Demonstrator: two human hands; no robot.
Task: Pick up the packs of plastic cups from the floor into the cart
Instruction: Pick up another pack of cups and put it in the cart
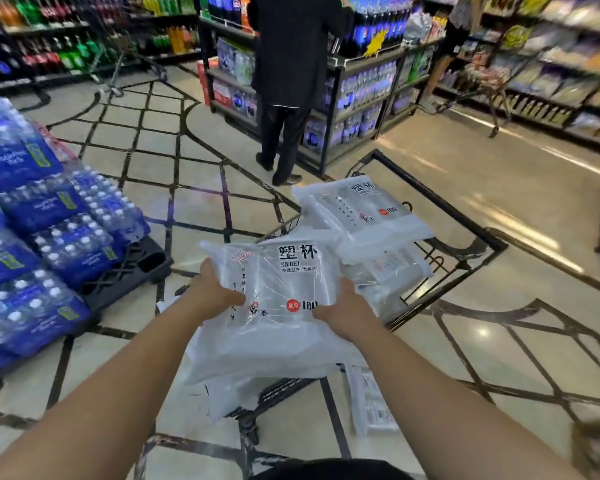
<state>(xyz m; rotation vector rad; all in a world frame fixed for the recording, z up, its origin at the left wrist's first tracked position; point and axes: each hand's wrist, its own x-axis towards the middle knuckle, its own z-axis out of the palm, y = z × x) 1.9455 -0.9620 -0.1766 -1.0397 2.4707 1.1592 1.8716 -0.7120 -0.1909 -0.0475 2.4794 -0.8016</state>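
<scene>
Both hands hold one pack of plastic cups (284, 327) flat above the near end of the black wire cart (444, 202). The left hand (215, 289) grips the pack's left edge, thumb on top and fingers curled under, out of sight. The right hand (343, 313) grips the right edge the same way, thumb lying on the printed face. The pack is a clear bag with black characters and a red "100" mark.

Deeper in the cart, a second pack (361, 209) lies tilted on top of a third pack (385, 268), both against the cart's far right side. Another pack (371, 400) lies on the tiled floor (146, 140) just at the cart's near right corner. More white plastic shows under the held pack at the cart's near end; I cannot tell whether it sits inside.

Left of the cart, shrink-wrapped cases of bottled water (49, 237) are stacked on a black pallet (129, 271). Beyond the cart, a person in dark clothes (291, 64) stands facing a drinks shelf (361, 91).
</scene>
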